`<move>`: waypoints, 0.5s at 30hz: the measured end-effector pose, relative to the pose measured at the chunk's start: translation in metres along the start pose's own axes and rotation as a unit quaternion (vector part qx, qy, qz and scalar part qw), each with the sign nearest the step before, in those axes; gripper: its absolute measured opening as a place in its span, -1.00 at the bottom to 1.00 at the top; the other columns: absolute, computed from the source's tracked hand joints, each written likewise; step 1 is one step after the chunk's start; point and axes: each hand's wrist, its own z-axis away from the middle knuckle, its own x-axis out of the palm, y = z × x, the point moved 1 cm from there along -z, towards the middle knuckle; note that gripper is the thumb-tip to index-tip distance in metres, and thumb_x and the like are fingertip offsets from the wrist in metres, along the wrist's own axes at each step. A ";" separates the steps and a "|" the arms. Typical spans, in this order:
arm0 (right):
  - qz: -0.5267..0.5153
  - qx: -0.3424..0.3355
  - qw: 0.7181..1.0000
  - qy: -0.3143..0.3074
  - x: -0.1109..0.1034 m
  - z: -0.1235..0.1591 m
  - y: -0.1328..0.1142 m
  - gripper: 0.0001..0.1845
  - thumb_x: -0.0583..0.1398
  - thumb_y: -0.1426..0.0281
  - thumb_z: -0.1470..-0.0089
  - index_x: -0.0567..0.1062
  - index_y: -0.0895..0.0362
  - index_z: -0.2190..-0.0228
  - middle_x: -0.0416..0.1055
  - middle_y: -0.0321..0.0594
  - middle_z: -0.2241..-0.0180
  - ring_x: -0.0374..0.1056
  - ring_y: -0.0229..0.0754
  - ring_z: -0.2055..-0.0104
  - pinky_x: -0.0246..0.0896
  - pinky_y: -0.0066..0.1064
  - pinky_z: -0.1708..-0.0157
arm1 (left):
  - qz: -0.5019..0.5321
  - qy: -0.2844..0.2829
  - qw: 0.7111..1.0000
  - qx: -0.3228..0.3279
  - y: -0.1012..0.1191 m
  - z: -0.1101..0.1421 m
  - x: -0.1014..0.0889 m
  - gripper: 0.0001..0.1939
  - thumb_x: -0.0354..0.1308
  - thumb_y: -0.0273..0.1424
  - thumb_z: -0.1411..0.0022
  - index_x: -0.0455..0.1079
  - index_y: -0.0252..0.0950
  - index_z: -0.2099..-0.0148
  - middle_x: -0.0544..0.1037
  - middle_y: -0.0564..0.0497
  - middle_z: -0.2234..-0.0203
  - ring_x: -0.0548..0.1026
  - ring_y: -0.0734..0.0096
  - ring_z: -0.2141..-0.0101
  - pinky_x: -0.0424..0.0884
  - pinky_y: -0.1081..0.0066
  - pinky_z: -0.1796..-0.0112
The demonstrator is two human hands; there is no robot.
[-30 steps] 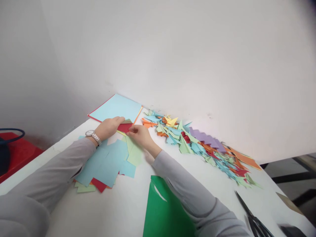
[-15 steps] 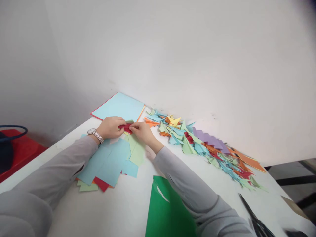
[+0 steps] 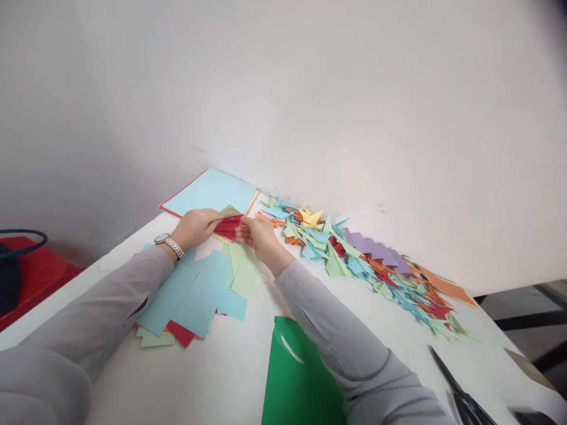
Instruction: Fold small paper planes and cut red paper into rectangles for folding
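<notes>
Red paper (image 3: 228, 225), long axis sideways, from left hand (image 3: 195, 228) to right hand (image 3: 262, 237)

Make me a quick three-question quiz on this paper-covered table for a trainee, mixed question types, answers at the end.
1. True or false: the left hand and the right hand are both at the creased red paper.

2. Multiple choice: which tool lies on the table, to the right of the green sheet?
A. a stapler
B. black scissors
C. a glue stick

3. Fill the gap: the wristwatch is worn next to the ____ hand.

Key: 1. true; 2. B; 3. left
</notes>
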 end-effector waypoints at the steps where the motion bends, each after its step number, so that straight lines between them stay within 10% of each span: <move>1: -0.021 0.020 1.000 0.002 0.000 0.000 -0.001 -0.80 0.08 0.49 -0.13 0.33 0.17 0.53 0.37 -0.26 0.63 0.26 -0.36 0.64 0.25 -0.53 0.60 | 0.006 0.005 1.000 -0.001 0.000 0.000 0.000 -0.65 -0.11 -0.39 -0.31 0.54 -0.25 0.19 0.63 -0.07 0.24 0.55 0.27 0.22 0.41 0.32 0.21; 15: -0.149 0.129 0.980 -0.005 0.021 -0.027 -0.008 -0.84 0.11 0.60 -0.06 0.27 0.10 0.41 0.32 -0.35 0.59 0.30 -0.28 0.59 0.40 -0.36 0.49 | 0.020 0.132 0.991 -0.012 -0.006 0.001 -0.004 -0.58 -0.12 -0.56 -0.19 0.54 -0.28 0.11 0.61 -0.08 0.12 0.55 0.29 0.09 0.43 0.30 0.01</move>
